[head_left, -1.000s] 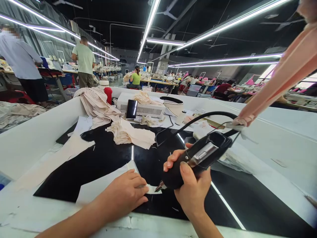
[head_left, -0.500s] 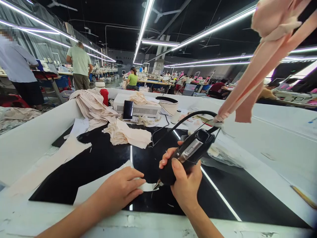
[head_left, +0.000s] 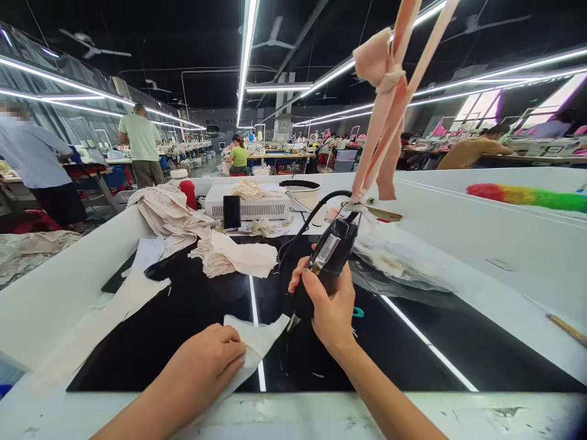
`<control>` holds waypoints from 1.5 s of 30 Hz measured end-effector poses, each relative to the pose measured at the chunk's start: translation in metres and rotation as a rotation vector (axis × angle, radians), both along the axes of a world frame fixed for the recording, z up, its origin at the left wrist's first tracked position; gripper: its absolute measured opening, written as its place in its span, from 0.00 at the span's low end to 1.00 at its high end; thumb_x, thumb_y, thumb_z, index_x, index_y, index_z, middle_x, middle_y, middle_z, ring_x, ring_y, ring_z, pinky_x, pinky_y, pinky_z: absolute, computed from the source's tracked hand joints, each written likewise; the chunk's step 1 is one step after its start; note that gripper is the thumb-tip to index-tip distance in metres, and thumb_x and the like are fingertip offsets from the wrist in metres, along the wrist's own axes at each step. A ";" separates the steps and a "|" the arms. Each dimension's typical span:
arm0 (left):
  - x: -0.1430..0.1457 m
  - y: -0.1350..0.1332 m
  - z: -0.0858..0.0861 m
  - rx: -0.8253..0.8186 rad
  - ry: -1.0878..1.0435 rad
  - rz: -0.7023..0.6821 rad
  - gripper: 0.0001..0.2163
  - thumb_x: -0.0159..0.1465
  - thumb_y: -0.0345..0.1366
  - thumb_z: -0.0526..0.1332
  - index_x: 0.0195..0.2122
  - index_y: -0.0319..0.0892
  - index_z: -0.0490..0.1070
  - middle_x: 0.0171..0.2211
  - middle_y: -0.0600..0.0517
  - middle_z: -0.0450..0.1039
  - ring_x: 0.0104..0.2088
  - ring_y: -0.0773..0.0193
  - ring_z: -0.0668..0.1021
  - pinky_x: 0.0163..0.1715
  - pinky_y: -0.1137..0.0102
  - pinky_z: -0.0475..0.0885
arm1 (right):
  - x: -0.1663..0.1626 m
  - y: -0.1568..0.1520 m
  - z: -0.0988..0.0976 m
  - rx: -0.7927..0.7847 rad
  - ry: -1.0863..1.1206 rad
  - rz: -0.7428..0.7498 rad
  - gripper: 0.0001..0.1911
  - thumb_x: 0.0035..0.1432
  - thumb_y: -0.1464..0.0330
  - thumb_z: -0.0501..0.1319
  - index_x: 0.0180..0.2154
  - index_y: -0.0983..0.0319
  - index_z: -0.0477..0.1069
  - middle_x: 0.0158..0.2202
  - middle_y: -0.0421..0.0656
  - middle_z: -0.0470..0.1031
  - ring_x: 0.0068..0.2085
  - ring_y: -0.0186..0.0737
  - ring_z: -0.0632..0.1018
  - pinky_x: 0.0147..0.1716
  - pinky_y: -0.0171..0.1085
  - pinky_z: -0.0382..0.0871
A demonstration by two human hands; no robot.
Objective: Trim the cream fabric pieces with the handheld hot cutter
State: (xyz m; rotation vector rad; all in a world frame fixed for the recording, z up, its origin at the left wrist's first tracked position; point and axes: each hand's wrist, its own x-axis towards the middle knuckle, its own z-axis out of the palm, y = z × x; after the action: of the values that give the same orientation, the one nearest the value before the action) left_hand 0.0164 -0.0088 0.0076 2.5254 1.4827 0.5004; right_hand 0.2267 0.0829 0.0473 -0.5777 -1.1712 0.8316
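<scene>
Head view: left fingers (head_left: 235,352) lie together on cloth (head_left: 266,333), right fingers (head_left: 298,274) clasp a tool (head_left: 340,241), near a bag (head_left: 397,263) of whitish material.

White piece (head_left: 265,338), fabric stack (head_left: 233,255) on black board (head_left: 192,305)

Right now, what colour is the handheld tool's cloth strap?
The cloth strap is peach-pink, clearest in the head view.

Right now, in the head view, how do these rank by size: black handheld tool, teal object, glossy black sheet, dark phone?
Glossy black sheet
Black handheld tool
Dark phone
Teal object
</scene>
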 end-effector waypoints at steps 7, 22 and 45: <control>0.013 0.017 0.034 -0.081 0.278 0.045 0.07 0.71 0.29 0.61 0.36 0.41 0.78 0.37 0.50 0.78 0.38 0.56 0.82 0.38 0.66 0.76 | -0.007 -0.004 0.003 -0.020 -0.002 0.030 0.14 0.56 0.62 0.69 0.38 0.56 0.66 0.30 0.33 0.74 0.24 0.33 0.75 0.24 0.35 0.74; 0.010 0.079 0.017 -0.126 0.127 -0.459 0.26 0.63 0.38 0.73 0.63 0.47 0.71 0.60 0.45 0.74 0.68 0.46 0.66 0.64 0.47 0.65 | -0.017 -0.009 0.005 -0.049 0.008 0.057 0.13 0.57 0.63 0.68 0.40 0.56 0.65 0.30 0.32 0.74 0.23 0.32 0.75 0.24 0.34 0.73; 0.012 0.076 0.029 -0.244 0.169 -0.405 0.24 0.62 0.39 0.73 0.59 0.52 0.71 0.59 0.49 0.75 0.70 0.46 0.62 0.65 0.34 0.53 | -0.026 -0.011 -0.002 -0.066 -0.038 0.057 0.13 0.59 0.63 0.66 0.41 0.56 0.65 0.30 0.33 0.71 0.24 0.33 0.74 0.25 0.36 0.72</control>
State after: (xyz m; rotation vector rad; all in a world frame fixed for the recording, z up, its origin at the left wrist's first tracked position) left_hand 0.0289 0.0671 0.0367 2.6148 0.9613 0.0409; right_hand 0.2006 0.0720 0.0455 -0.6192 -1.2030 0.9141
